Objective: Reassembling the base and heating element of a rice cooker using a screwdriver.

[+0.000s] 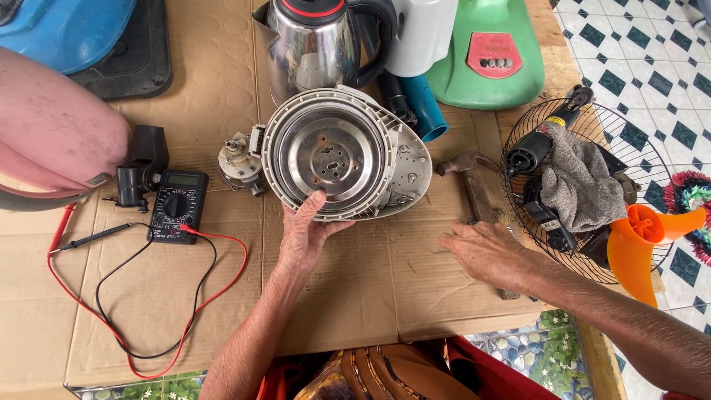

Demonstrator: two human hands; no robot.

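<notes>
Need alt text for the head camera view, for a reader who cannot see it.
A person's left hand grips the rim of an upturned kettle base on a cardboard-covered table, while the right hand rests flat beside a hammer. A multimeter with red and black leads lies to the left.

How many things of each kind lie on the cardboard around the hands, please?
Kettles: 2, a whole one and an upturned one held by the left hand
Multimeter: 1
Hammer, by the right hand: 1
Fan grille: 1
Orange fan blade: 1
Total: 6
</notes>
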